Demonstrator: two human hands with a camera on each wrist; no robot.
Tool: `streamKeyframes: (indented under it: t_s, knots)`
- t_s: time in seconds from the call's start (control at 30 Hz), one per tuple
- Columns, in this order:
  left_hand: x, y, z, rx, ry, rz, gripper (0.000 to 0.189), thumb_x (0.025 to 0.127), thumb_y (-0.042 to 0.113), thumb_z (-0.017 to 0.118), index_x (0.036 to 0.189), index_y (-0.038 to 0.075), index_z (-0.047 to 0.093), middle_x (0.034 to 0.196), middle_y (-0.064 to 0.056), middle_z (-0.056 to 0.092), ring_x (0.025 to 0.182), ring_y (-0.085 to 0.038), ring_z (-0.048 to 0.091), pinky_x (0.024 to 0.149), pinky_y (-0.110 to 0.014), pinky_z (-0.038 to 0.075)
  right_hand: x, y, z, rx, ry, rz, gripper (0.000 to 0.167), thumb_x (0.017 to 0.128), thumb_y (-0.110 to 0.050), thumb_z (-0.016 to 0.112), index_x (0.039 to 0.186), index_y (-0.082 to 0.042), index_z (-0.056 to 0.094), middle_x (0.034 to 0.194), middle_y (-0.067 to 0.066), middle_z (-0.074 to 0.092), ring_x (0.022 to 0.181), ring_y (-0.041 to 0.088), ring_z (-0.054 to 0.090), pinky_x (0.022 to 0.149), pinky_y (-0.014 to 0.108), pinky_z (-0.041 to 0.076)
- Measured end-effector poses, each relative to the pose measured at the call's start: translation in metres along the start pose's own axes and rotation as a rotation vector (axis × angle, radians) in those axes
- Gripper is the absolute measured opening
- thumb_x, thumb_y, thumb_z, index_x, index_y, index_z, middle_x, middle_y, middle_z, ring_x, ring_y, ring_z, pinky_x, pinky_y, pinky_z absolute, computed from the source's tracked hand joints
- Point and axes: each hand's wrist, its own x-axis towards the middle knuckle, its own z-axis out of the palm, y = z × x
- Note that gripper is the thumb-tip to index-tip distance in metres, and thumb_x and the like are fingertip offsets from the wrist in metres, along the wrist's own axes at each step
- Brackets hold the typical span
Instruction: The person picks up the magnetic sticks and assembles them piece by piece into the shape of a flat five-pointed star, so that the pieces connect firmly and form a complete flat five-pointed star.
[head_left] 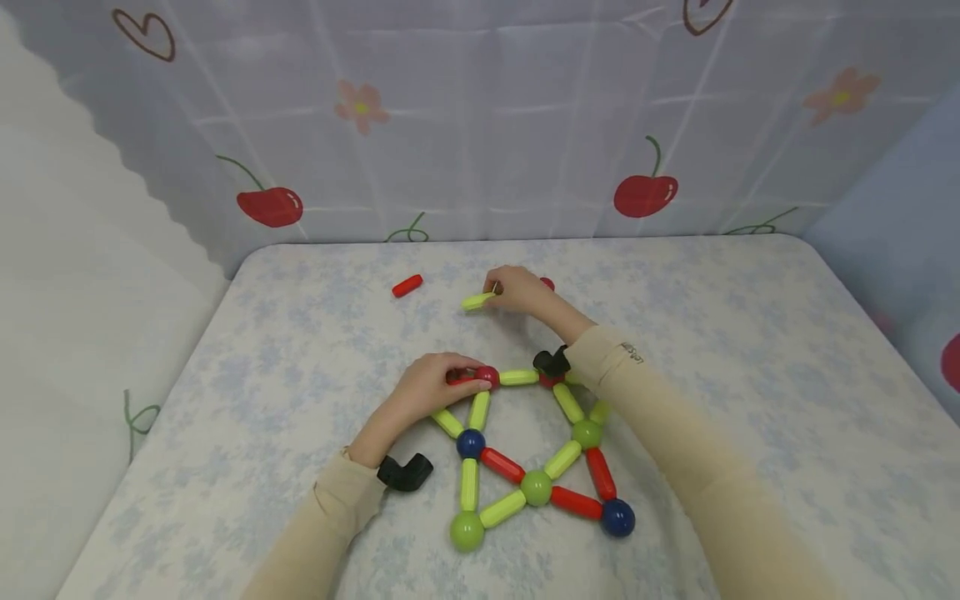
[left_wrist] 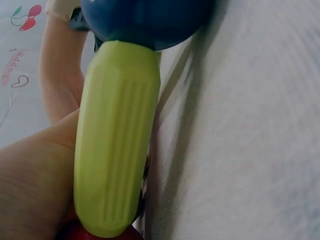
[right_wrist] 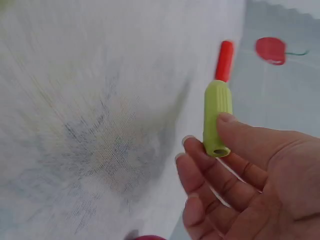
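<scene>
My left hand [head_left: 429, 387] grips a red ball [head_left: 489, 377] at the upper left corner of a flat frame of magnetic rods and balls, with a red rod [head_left: 459, 381] between thumb and fingers beside it. Farther back, my right hand [head_left: 519, 292] pinches a yellow-green magnetic rod [right_wrist: 217, 117] between thumb and fingers, its hollow-looking end toward the palm. Blue balls [head_left: 471, 443], green balls [head_left: 537, 487] and red rods [head_left: 577, 503] make up the rest of the frame. In the left wrist view a yellow-green rod [left_wrist: 117, 140] joins a blue ball [left_wrist: 147, 20] to a red one.
A loose red rod [head_left: 407, 286] lies at the back of the table, left of my right hand. Another red ball [head_left: 547, 283] shows partly behind the right wrist. The right sleeve [head_left: 660, 417] covers part of the frame's right side. A patterned curtain [head_left: 480, 125] hangs behind the table.
</scene>
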Motion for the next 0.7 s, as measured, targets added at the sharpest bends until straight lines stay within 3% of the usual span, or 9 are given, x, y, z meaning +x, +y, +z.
streamKeyframes:
  t_s: [0.17,0.33,0.53,0.7]
  knots:
    - [0.0,0.002,-0.001,-0.012,-0.005,-0.003,0.034,0.084,0.038,0.07,0.11,0.016,0.071,0.085,0.007,0.062,0.07,-0.01,0.051,0.063,-0.028,0.043,-0.032,0.006,-0.009,0.095,-0.018,-0.125,0.016,0.088,-0.013,0.067,0.099,-0.002,0.066,0.093,0.009,0.064,0.084,0.023,0.06,0.074,0.034,0.048]
    - [-0.002,0.001,-0.003,-0.007,-0.005,-0.014,0.036,0.084,0.039,0.07,0.111,0.014,0.071,0.085,0.006,0.062,0.07,-0.01,0.05,0.063,-0.028,0.042,-0.058,0.014,-0.011,0.155,-0.081,-0.171,0.016,0.089,-0.012,0.066,0.1,-0.001,0.067,0.085,0.008,0.066,0.072,0.023,0.06,0.065,0.031,0.047]
    - [-0.003,0.003,-0.004,-0.008,0.0,-0.006,0.037,0.084,0.038,0.069,0.111,0.014,0.07,0.087,0.005,0.063,0.07,-0.011,0.05,0.063,-0.028,0.042,-0.067,0.021,-0.009,0.136,-0.127,-0.201,0.015,0.089,-0.013,0.065,0.099,-0.002,0.069,0.08,0.007,0.065,0.07,0.023,0.058,0.065,0.029,0.044]
    - [-0.003,0.004,-0.004,-0.016,-0.005,-0.002,0.037,0.085,0.039,0.069,0.113,0.014,0.07,0.088,0.005,0.063,0.071,-0.011,0.05,0.063,-0.028,0.042,-0.065,0.021,-0.006,0.154,-0.213,-0.23,0.016,0.091,-0.013,0.063,0.101,-0.002,0.068,0.08,0.007,0.064,0.07,0.024,0.058,0.065,0.03,0.044]
